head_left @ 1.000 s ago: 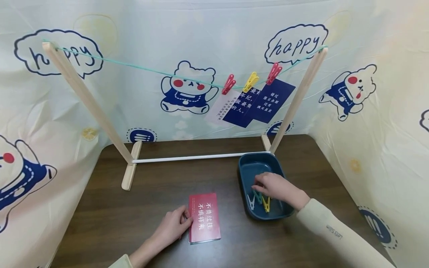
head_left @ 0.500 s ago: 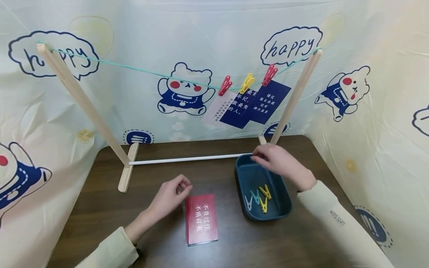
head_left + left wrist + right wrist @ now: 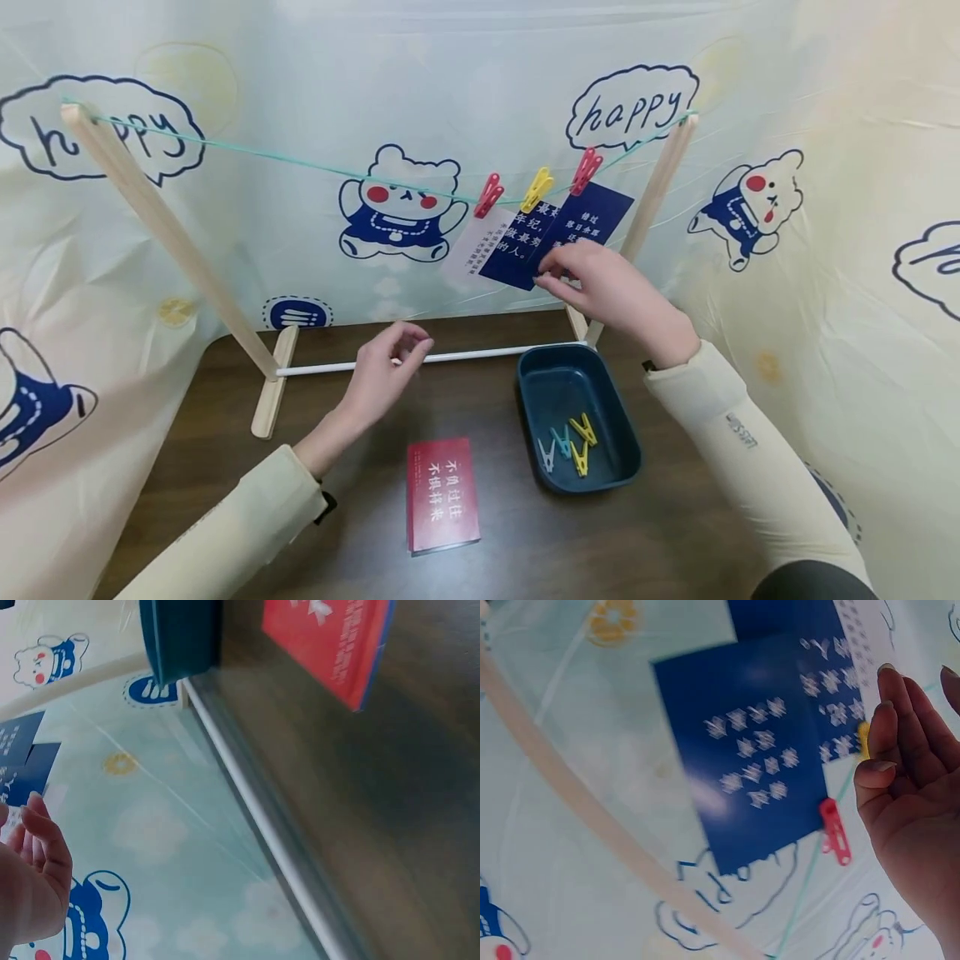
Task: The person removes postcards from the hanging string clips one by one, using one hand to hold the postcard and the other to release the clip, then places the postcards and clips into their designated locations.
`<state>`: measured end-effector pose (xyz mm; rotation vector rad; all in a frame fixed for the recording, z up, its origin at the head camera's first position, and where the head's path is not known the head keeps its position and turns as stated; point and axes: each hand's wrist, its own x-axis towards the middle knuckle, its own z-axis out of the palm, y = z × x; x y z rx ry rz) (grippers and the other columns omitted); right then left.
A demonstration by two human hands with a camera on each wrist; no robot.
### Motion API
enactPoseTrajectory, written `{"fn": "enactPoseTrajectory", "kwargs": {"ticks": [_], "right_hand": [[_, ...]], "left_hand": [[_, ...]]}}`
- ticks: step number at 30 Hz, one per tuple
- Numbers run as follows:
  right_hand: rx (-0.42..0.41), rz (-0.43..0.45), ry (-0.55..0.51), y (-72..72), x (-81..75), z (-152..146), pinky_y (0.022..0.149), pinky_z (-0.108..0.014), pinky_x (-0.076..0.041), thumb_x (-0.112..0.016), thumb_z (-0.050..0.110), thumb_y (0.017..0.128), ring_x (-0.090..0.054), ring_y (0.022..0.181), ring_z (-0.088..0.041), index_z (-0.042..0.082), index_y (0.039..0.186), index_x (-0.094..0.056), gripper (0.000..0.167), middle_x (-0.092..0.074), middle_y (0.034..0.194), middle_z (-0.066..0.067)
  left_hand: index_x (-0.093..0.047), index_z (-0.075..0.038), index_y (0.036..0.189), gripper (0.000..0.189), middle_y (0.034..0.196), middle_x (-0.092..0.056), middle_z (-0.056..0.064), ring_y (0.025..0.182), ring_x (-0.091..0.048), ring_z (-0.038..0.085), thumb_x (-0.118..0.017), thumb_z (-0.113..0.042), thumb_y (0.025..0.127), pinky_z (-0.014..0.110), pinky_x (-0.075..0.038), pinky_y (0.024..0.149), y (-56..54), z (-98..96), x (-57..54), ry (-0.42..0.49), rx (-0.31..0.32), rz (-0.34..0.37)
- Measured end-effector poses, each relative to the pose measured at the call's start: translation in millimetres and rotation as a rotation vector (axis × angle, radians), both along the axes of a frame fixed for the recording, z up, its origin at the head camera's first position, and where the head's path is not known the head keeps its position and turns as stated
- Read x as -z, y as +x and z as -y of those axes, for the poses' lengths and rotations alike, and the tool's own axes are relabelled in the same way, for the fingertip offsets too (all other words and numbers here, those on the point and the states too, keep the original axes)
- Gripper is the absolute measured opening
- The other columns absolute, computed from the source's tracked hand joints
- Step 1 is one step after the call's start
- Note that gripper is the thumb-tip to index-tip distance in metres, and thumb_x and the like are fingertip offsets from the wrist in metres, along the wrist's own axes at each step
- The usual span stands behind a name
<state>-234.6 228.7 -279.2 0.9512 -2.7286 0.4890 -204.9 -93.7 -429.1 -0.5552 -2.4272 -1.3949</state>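
Note:
Raised above the table, my left hand (image 3: 380,377) has loosely bent fingers and holds nothing visible. My right hand (image 3: 611,287) is in front of the hanging navy cards, hiding part of one; its fingers are relaxed, and no object shows in them in the right wrist view. Two navy cards (image 3: 739,750) and a pale card (image 3: 472,254) hang overlapping on a teal string (image 3: 285,158). A red clothespin (image 3: 489,196), a yellow clothespin (image 3: 537,190) and another red clothespin (image 3: 586,172) pin them. A pile of red cards (image 3: 442,496) lies on the table.
A dark blue tray (image 3: 567,379) at the right holds several small clothespins, among them a yellow clothespin (image 3: 580,459). The string runs between a left wooden post (image 3: 168,237) and a right wooden post (image 3: 660,187). A white rod (image 3: 480,356) joins their bases.
My right hand has left the tray and risen to the hanging cards. My left hand has lifted off the red cards and moved forward and up. The view has shifted slightly.

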Motion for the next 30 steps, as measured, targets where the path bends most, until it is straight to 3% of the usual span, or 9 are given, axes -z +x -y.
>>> {"fn": "enactPoseTrajectory", "kwargs": {"ticks": [5,9,15,18,21,25,30], "right_hand": [[-0.024,-0.080,-0.022,-12.2,-24.3,18.7,0.085,-0.040,-0.054,-0.072,0.025,0.101,-0.062,0.098,-0.026,0.005,0.116,-0.072,0.025,-0.072,0.104,-0.011],[-0.038,-0.129,-0.027,-24.6,-43.6,33.5,0.095,-0.041,-0.053,-0.072,0.023,0.100,-0.062,0.106,-0.028,0.003,0.120,-0.071,0.028,-0.072,0.110,-0.013],[0.001,-0.222,0.048,-43.6,-65.0,49.6,0.116,-0.044,-0.038,-0.069,0.030,0.102,-0.049,0.134,-0.030,0.007,0.132,-0.066,0.038,-0.065,0.138,-0.012],[0.035,-0.183,0.114,-51.8,-70.0,55.7,0.126,-0.046,-0.020,-0.066,0.035,0.103,-0.031,0.153,-0.030,0.011,0.146,-0.058,0.050,-0.055,0.153,-0.010],[0.057,-0.096,0.154,-57.9,-71.9,59.3,0.129,-0.048,-0.004,-0.062,0.038,0.105,-0.014,0.160,-0.027,0.012,0.156,-0.046,0.060,-0.047,0.161,-0.007],[0.071,-0.027,0.180,-62.9,-71.2,60.7,0.128,-0.051,0.007,-0.060,0.038,0.106,-0.008,0.162,-0.025,0.013,0.160,-0.040,0.063,-0.050,0.159,-0.007],[0.068,-0.001,0.161,-66.7,-69.5,58.9,0.127,-0.052,0.009,-0.060,0.036,0.106,-0.010,0.161,-0.023,0.013,0.157,-0.046,0.057,-0.054,0.155,-0.006]], "left_hand": [[-0.067,-0.005,0.117,0.021,0.102,-0.070,0.010,0.066,-0.065,0.021,-0.068,-0.020,0.103,0.024,-0.049,0.054,-21.0,1.1,-14.0,0.068,-0.018,0.017],[-0.065,-0.007,0.122,0.026,0.111,-0.069,0.010,0.066,-0.067,0.018,-0.067,-0.026,0.104,0.025,-0.051,0.053,-34.2,2.5,-24.8,0.121,-0.047,0.055],[-0.061,-0.007,0.134,0.037,0.129,-0.068,0.013,0.069,-0.070,0.014,-0.067,-0.026,0.104,0.029,-0.059,0.060,-48.8,-3.0,-32.4,0.136,-0.058,0.104],[-0.058,-0.009,0.141,0.042,0.140,-0.063,0.012,0.070,-0.070,0.014,-0.066,-0.026,0.104,0.028,-0.060,0.062,-54.1,-8.3,-36.1,0.131,-0.072,0.142],[-0.054,-0.012,0.147,0.046,0.146,-0.059,0.011,0.072,-0.071,0.017,-0.065,-0.027,0.105,0.029,-0.061,0.065,-59.4,-14.0,-38.6,0.126,-0.068,0.174],[-0.051,-0.013,0.152,0.050,0.152,-0.055,0.010,0.078,-0.073,0.020,-0.065,-0.025,0.105,0.034,-0.063,0.068,-65.1,-22.2,-40.4,0.111,-0.026,0.186],[-0.050,-0.012,0.153,0.050,0.152,-0.055,0.011,0.079,-0.073,0.019,-0.064,-0.022,0.106,0.030,-0.062,0.068,-71.0,-31.5,-42.9,0.133,0.010,0.197]]}}
